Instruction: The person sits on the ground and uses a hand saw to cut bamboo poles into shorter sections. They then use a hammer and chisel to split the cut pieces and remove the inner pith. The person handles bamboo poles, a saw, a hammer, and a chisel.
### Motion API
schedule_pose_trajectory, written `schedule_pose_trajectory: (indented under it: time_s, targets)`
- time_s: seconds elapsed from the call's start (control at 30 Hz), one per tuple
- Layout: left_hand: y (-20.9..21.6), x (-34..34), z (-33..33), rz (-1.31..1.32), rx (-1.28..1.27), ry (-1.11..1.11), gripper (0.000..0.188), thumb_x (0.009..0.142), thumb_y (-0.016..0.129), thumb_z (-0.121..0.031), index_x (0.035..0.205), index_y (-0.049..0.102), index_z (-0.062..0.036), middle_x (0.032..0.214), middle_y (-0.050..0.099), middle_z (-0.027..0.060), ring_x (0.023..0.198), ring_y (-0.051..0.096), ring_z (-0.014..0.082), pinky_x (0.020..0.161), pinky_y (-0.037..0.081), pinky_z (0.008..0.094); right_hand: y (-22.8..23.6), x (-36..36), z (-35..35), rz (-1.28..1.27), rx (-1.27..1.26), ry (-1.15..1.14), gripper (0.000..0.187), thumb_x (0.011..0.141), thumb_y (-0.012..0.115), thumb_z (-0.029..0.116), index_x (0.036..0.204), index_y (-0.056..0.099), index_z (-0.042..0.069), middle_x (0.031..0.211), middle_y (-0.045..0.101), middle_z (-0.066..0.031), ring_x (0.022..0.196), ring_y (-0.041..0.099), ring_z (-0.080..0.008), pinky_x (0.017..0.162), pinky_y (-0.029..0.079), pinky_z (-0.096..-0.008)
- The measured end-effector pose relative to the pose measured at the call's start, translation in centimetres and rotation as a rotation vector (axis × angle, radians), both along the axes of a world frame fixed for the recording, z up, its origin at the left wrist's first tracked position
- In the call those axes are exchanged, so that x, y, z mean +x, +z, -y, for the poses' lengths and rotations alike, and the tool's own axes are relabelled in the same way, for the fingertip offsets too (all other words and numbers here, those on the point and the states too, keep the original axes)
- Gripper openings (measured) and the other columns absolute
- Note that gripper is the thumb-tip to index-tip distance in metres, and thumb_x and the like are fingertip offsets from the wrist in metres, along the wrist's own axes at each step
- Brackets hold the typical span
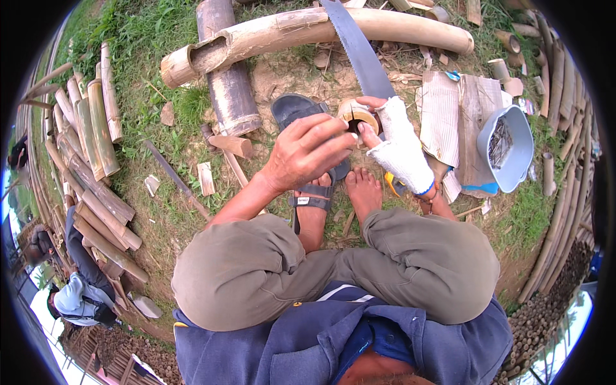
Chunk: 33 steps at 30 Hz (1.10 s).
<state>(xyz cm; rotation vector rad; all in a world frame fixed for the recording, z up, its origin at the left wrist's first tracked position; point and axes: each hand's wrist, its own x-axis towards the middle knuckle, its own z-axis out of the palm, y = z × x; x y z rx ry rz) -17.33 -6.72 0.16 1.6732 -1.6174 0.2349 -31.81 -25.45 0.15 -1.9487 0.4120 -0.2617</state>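
Observation:
My right hand point(393, 131), in a white glove with bare fingertips, grips a short bamboo ring point(357, 114) between thumb and fingers. The ring's cut end faces up, with a dark slit in its rim. My left hand point(313, 142) is bare; its fingers are bent together right beside the ring. Whatever they pinch is hidden or too small to make out. A handsaw point(359, 54) reaches from behind the right hand toward the far side, its toothed edge to the left. Its handle is hidden, so I cannot tell whether that hand also holds it.
A thick bamboo pole point(398, 29) lies across a darker log point(232, 96) ahead. At right stand a grey-blue bucket point(513, 151) of thin metal pieces and flattened cardboard point(439, 115). A yellow tool point(394, 185) lies by my bare foot. Bamboo lengths point(96, 192) and a person point(80, 298) are at left.

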Motion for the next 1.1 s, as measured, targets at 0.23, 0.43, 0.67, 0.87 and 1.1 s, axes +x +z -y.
schedule_pose_trajectory:
  time_s: [0.23,0.43,0.67,0.87,1.1]
  targets:
    - [1.5,0.7,0.8,0.254,0.205,-0.178,0.036,0.095,0.08,-0.027,0.125,0.075,-0.0081,0.126,0.075,0.0072,0.096,0.071,0.0157,0.08,0.058,0.0311,3.1,1.8,3.6,-0.128,-0.253,0.32,0.047,0.089,0.076,0.018,0.134,0.065,0.01,0.115,0.063,-0.0176,0.112,0.061,-0.0398,0.1,0.05,-0.0474]
    - [1.4,0.2,-0.1,0.223,0.419,-0.268,0.042,0.08,0.08,-0.018,0.121,0.071,-0.0165,0.117,0.069,-0.0042,0.085,0.063,0.0122,0.069,0.051,0.0285,2.3,0.7,4.4,-0.229,-0.252,0.424,0.059,0.081,0.076,0.02,0.138,0.061,0.013,0.118,0.054,-0.0188,0.116,0.053,-0.0428,0.101,0.045,-0.0516]
    - [2.8,0.2,-0.7,0.109,0.415,-0.395,0.021,0.081,0.078,-0.022,0.099,0.071,-0.014,0.11,0.071,-0.0045,0.077,0.059,0.0115,0.063,0.047,0.0277,3.3,-1.8,3.5,-0.248,-0.151,0.512,0.06,0.09,0.069,0.025,0.147,0.058,0.011,0.125,0.057,-0.0196,0.119,0.057,-0.041,0.1,0.048,-0.0512]
    - [2.8,3.1,-4.4,0.08,0.647,-0.271,0.022,0.081,0.084,-0.023,0.094,0.07,-0.0119,0.108,0.072,-0.0019,0.078,0.061,0.0147,0.065,0.05,0.03,-19.2,-12.2,-12.9,-0.976,-0.352,0.042,0.061,0.111,0.034,0.049,0.151,0.058,0.01,0.149,0.062,-0.0157,0.133,0.059,-0.0352,0.109,0.046,-0.0505]
    - [1.9,2.9,-3.2,-0.126,0.526,0.23,0.034,0.078,0.095,-0.025,0.09,0.069,-0.0073,0.104,0.074,0.0042,0.083,0.068,0.0235,0.072,0.056,0.036,-13.7,-11.5,-6.8,-0.739,-0.297,0.073,0.052,0.115,0.038,0.046,0.147,0.059,0.01,0.143,0.067,-0.0098,0.132,0.061,-0.0275,0.107,0.048,-0.0435]
